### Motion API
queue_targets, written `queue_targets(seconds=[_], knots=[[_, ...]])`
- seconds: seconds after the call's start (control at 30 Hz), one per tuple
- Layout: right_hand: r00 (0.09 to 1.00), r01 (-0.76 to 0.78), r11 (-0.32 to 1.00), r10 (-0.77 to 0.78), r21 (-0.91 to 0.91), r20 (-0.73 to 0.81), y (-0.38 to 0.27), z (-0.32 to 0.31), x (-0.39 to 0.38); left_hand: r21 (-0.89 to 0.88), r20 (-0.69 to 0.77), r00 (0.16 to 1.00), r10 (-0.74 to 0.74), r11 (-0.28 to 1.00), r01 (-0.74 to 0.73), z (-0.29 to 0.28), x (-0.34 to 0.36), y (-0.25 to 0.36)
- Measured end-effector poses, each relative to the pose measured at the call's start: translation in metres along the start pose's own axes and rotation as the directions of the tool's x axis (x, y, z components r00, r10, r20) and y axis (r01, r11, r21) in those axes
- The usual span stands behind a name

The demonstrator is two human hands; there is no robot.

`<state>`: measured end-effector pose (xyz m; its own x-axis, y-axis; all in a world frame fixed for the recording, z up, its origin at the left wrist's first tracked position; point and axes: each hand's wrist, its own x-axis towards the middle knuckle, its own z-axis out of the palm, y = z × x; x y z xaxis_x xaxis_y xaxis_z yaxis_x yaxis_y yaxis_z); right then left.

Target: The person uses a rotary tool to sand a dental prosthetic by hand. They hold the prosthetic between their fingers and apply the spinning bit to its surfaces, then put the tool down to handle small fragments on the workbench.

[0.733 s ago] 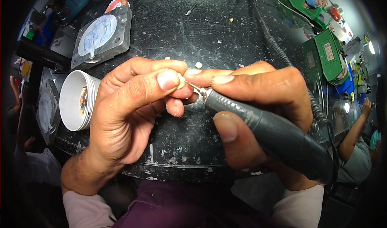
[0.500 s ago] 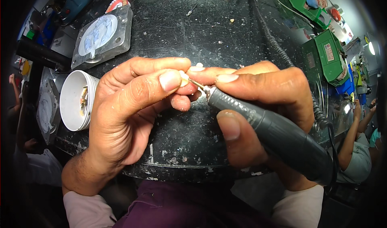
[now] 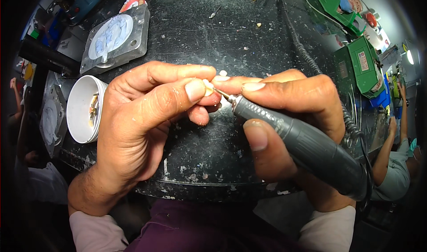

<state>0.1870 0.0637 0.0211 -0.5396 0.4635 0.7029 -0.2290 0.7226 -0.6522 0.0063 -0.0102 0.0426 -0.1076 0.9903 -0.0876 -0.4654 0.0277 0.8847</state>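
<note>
Between thumb and fingertips, my left hand (image 3: 149, 100) pinches a small ivory-coloured tooth-like piece (image 3: 208, 88), mostly covered by the fingers. My right hand (image 3: 298, 100) is wrapped round a dark grey rotary handpiece (image 3: 302, 145), held like a pen and slanting up to the left. Its thin metal bur (image 3: 221, 93) reaches the piece or sits right against it; actual contact is too small to tell. The right fingertips lie close to the left ones. Pale dust specks cling to my left thumb and fingers. Another small whitish bit (image 3: 223, 73) shows just beyond the fingertips.
Left of my hands stands a white tub (image 3: 82, 118) with small metal pieces inside. Behind it lies a metal flask half (image 3: 118, 40) filled with bluish-white plaster, a red-and-white dental model (image 3: 133, 2) beyond. A coiled cord (image 3: 307, 56) and green bins (image 3: 360, 65) are at right. Co-workers' arms show at both edges.
The view has shifted slightly. Both hands keep their holds, and the small piece appears a little turned, with the bur still at it. A co-worker's arm at the right has risen.
</note>
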Motion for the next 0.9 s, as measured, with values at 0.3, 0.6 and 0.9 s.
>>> queue_targets(seconds=[0.3, 0.6, 0.9], knots=[[0.999, -0.046, 0.998, 0.046, -0.04, -0.016, -0.003, 0.001, -0.001, 0.037, -0.03, 0.999, -0.025, 0.999, 0.026, -0.001, 0.0, 0.003], [0.959, -0.238, 0.97, 0.244, 0.056, -0.142, -0.017, 0.009, -0.004, 0.032, -0.013, 0.999, -0.045, 0.998, 0.046, -0.003, 0.002, 0.002], [0.96, -0.268, 0.963, 0.267, -0.002, -0.08, -0.019, 0.004, -0.001, 0.0, -0.003, 0.997, -0.074, 0.997, 0.074, -0.004, 0.003, 0.002]])
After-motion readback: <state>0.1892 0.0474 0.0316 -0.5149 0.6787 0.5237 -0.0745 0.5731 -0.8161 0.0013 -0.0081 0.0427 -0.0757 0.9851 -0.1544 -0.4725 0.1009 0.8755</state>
